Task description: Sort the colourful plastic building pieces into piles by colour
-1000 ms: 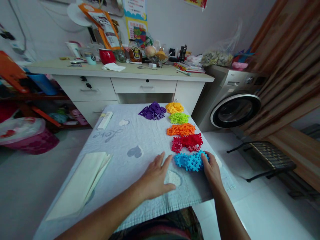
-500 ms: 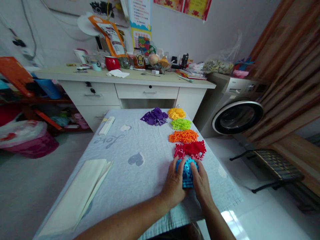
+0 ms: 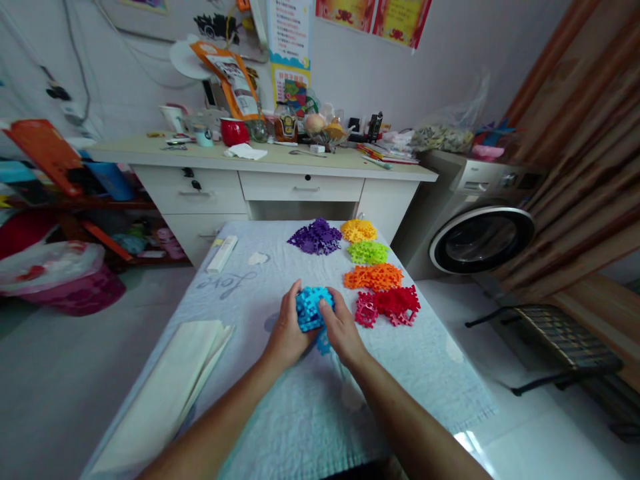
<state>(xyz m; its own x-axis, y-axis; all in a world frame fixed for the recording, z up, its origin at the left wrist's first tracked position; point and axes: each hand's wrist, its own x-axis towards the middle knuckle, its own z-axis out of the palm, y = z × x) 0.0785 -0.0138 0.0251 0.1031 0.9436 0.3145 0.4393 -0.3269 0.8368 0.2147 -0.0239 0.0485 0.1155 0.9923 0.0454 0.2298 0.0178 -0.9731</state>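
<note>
A bunch of blue snowflake-shaped plastic pieces is held between my two hands above the middle of the table. My left hand wraps its left side, and my right hand closes on its right side with the thumb on top. One blue piece shows below the bunch, between the hands; I cannot tell if it is held or loose. To the right of my right hand lies a pile of red pieces. Behind it are orange, lime green, yellow and purple piles.
A folded cream cloth lies along the left side of the cloth-covered table. A white box is at the far left. Beyond stand a cluttered desk and a washing machine; a stool is at right.
Both hands have moved left and lifted the blue pieces from the spot in front of the red pile to the table's middle. The other piles have stayed put; the view has shifted slightly.
</note>
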